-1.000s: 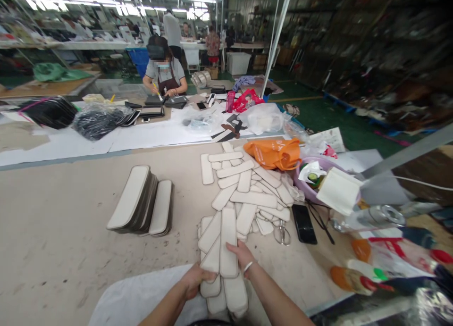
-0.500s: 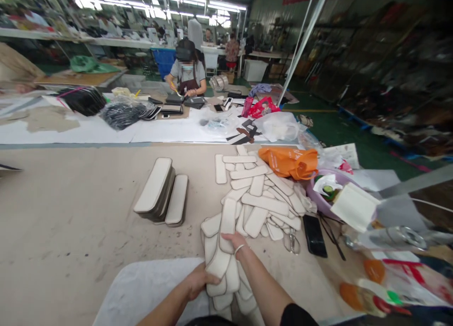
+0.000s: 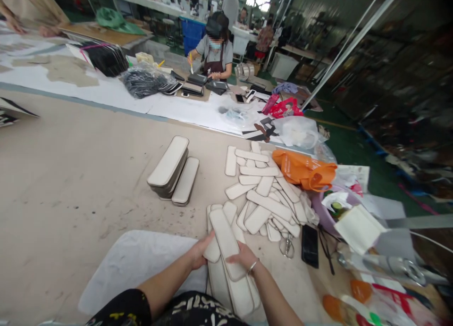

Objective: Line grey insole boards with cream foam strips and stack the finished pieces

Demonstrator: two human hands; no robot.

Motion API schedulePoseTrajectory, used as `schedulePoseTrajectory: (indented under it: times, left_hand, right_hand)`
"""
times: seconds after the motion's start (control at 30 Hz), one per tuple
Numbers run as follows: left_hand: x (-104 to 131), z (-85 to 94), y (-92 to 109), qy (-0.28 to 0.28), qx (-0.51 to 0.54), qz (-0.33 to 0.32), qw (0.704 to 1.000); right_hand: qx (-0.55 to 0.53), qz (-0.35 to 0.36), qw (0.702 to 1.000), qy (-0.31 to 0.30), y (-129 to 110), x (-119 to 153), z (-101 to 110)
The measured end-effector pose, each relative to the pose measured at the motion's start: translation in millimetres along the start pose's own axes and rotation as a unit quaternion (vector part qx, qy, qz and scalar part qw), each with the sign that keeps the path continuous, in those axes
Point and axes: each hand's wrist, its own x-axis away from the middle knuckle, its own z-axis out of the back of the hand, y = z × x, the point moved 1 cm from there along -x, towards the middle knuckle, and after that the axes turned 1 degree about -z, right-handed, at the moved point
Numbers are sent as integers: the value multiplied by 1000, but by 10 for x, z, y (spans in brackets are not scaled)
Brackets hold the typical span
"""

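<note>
Long cream strips with rounded ends and dark edges [image 3: 223, 238] lie gathered in a bundle at the table's near edge. My left hand [image 3: 201, 251] is closed on the left side of this bundle, its fingers partly hidden behind a strip. On the other side, my right hand [image 3: 244, 260] grips the top strip, with its thumb lying across the face. Farther forward and left stand a tall stack of wider cream strips [image 3: 169, 161] and a lower stack of narrower ones [image 3: 186, 180]. Ahead and to the right spreads a loose heap of strips [image 3: 271, 203].
Scissors [image 3: 287, 246], a black phone [image 3: 310, 246] and a purple basin [image 3: 320, 210] lie right of the heap. An orange bag [image 3: 305, 169] sits behind it. White cloth [image 3: 141, 269] covers the near left. A co-worker [image 3: 214, 47] works across the table.
The strips between my hands have been drawn into a tighter, more aligned bundle. My right hand has moved nearer to me. The view has tilted and turned left.
</note>
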Motion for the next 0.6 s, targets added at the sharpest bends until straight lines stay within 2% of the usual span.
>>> schedulePoseTrajectory:
  times: [0.07, 0.13, 0.3, 0.47, 0.6]
  left_hand:
    - [-34, 38, -22, 12, 6, 11, 1000]
    - [-49, 84, -48, 12, 4, 8, 1000]
    - [-35, 78, -172, 39, 42, -91, 994]
    - [-33, -6, -310, 82, 96, -152, 980]
    - [-41, -73, -360, 103, 108, -154, 977]
  right_hand:
    - [3, 7, 1000, -19, 60, -11, -82]
    - [-3, 18, 1000, -7, 128, -21, -99]
    - [-44, 31, 993, 104, 339, -15, 69]
    - [120, 49, 967, 221, 385, 6, 256]
    - [282, 47, 901, 327, 309, 34, 261]
